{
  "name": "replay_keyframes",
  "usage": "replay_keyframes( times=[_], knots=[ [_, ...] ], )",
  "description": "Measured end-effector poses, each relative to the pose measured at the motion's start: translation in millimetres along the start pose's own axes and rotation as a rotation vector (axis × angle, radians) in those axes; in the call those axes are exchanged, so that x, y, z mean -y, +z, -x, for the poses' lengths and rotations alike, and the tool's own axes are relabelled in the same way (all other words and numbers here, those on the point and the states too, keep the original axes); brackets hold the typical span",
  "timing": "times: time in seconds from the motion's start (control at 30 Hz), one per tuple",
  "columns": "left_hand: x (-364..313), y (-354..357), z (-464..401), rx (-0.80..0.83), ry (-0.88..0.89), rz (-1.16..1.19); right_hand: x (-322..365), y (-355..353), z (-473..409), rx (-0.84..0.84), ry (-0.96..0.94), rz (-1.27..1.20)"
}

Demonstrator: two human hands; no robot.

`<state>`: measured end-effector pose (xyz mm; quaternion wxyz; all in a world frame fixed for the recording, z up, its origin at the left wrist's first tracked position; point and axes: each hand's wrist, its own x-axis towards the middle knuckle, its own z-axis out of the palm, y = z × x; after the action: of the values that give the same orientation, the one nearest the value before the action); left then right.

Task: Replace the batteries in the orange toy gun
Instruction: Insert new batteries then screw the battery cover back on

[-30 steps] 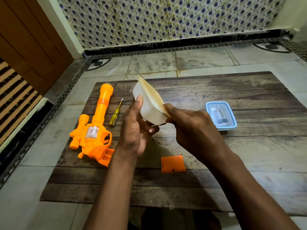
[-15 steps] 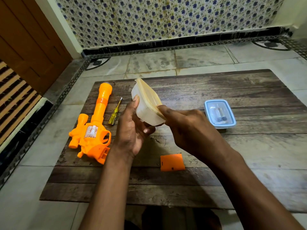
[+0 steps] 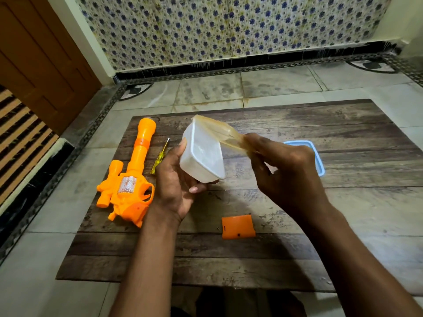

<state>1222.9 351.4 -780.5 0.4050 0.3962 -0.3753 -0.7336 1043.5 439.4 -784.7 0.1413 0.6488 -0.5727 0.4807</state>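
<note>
Peeling the lid [image 3: 225, 136] off a white tub [image 3: 202, 156], our right hand [image 3: 290, 172] pinches it while our left hand [image 3: 176, 186] cups the tub. On the bench [image 3: 297, 259], the gun [image 3: 130, 179] lies opened, its cover [image 3: 238, 226] off; by our reckoning, battery fitting and closing remain.

I see both bare forearms reach forward, my left hand [image 3: 176, 179] cupped palm-up with thumb raised and fingers [image 3: 198, 188] curled, my right hand [image 3: 290, 170] raised beside it, fingertips pinched together.
</note>
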Motion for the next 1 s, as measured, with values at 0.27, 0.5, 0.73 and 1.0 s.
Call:
replay_keyframes(
  times=[0.27,0.5,0.73,1.0],
  knots=[
    [2,6,0,0.009,-0.019,-0.038,-8,2,-17,-0.248,0.179,0.052],
    [-4,2,1,-0.009,-0.047,0.088,-25,21,-43,-0.295,0.236,0.069],
    [-3,7,-1,0.012,-0.041,0.097,-50,77,-77,0.141,-0.029,0.557],
    [-6,4,-3,-0.026,-0.040,0.110,-64,121,-87,0.458,-0.025,0.479]
  ],
)
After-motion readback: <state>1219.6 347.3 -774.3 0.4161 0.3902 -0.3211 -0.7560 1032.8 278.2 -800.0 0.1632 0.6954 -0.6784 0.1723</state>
